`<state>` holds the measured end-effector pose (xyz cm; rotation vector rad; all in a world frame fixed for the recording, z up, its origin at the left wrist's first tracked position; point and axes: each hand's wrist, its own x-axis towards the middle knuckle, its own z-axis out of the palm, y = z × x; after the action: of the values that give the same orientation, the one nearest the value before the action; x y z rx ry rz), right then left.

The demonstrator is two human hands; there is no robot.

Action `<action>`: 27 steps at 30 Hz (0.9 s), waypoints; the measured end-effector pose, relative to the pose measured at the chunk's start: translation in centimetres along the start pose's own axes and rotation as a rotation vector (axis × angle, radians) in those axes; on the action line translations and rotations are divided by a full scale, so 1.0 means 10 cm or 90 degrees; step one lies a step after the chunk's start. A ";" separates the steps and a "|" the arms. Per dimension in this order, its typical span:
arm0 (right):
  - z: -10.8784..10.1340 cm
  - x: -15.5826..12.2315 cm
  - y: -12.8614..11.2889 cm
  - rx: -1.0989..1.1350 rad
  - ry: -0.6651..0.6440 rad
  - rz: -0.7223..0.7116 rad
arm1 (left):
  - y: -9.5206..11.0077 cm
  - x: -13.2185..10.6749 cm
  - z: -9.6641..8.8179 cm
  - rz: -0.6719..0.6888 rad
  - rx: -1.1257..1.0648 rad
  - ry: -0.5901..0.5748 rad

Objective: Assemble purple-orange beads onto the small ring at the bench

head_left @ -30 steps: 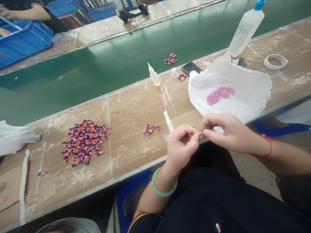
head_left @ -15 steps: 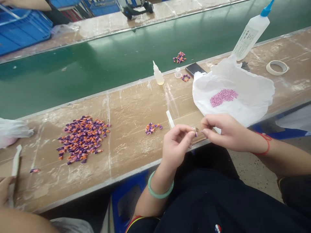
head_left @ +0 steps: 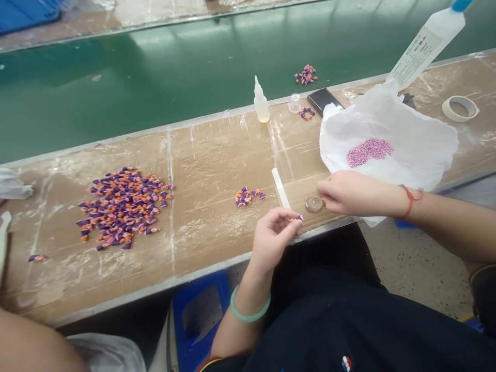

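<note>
My left hand point(head_left: 271, 238) pinches a small purple-and-orange piece point(head_left: 297, 218) between thumb and fingertips, close to the table's front edge. With fingers closed, my right hand point(head_left: 346, 193) is at the right side of a small round clear dish point(head_left: 313, 204); whatever its fingertips hold is hidden. A flat white stick point(head_left: 280, 188) lies just beyond my left hand. Several more such pieces form a little cluster point(head_left: 247, 196), and a big heap point(head_left: 126, 209) of them spreads farther left. White paper point(head_left: 422, 139) beyond my right hand bears tiny pink bits point(head_left: 370, 152).
Toward the back stand a small dropper bottle point(head_left: 261, 106), a clear cap point(head_left: 294, 103) and a phone point(head_left: 323, 101). A large blue-capped bottle point(head_left: 426, 46) leans beside a tape roll point(head_left: 460, 109). Another person's arm point(head_left: 34, 343) enters at lower left. A green strip point(head_left: 174, 77) runs behind.
My right hand has moved away from the piece in my left hand to the small dish, which shows more fully. The left hand still holds its piece. The whole view has shifted.
</note>
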<state>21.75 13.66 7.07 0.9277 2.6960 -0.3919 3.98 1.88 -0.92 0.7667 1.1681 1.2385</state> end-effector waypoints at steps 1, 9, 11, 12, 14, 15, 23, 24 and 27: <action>-0.02 0.01 -0.02 -0.022 -0.010 0.002 | 0.00 0.00 0.00 0.000 0.005 -0.001; -0.12 0.08 -0.13 -0.106 -0.088 0.019 | -0.01 0.01 -0.01 -0.002 0.003 -0.002; -0.12 0.08 -0.14 -0.108 -0.085 0.022 | -0.02 0.01 -0.01 -0.002 -0.003 -0.004; -0.12 0.08 -0.13 -0.105 -0.078 0.020 | -0.02 0.01 -0.01 -0.001 -0.008 -0.005; -0.13 0.06 -0.11 -0.081 -0.056 0.014 | -0.03 0.01 0.00 0.011 -0.030 0.000; -0.14 0.04 -0.10 -0.055 -0.037 0.009 | -0.03 0.01 0.00 0.019 -0.048 0.005; -0.25 -0.20 -0.15 0.409 0.031 -0.102 | 0.10 -0.07 0.16 0.101 -0.204 -0.023; -0.26 -0.22 -0.17 0.441 0.031 -0.112 | 0.12 -0.08 0.18 0.112 -0.213 -0.032; -0.28 -0.28 -0.22 0.484 0.041 -0.143 | 0.17 -0.12 0.22 0.132 -0.219 -0.050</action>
<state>22.02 11.37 10.98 0.7935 2.7267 -1.5254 5.68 1.39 1.57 0.6803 0.7957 1.5186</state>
